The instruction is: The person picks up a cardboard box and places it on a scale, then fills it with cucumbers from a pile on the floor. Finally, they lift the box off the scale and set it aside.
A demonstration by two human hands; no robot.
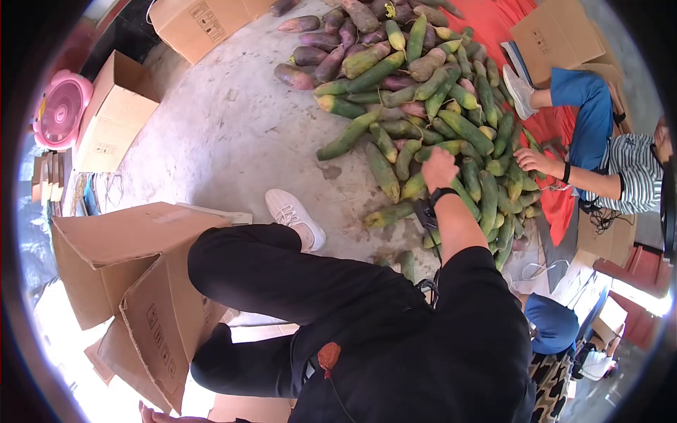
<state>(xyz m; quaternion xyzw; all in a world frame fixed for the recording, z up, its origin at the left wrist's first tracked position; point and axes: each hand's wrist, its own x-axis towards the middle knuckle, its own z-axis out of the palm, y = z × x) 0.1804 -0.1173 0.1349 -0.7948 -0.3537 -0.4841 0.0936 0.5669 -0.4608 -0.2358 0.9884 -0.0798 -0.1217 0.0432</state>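
Note:
My right hand point(440, 169) reaches into a large pile of green radishes point(469, 130), palm down with its fingers curled. Whatever lies under those fingers is hidden. Long green radishes touch or lie close around it, and a black strap with a small device circles the wrist. Purple-skinned radishes point(331, 63) lie at the top of the pile. At the bottom left edge, my left hand point(159, 417) shows only in part, below an open cardboard box point(159, 310); its grip cannot be made out.
A co-worker's hand point(534, 161) touches the pile's right side, over a red sheet point(557, 211). More cardboard boxes point(116, 116) stand at upper left and upper right. A pink basin point(63, 109) is far left. Another person's blue-clad leg point(553, 324) shows at lower right.

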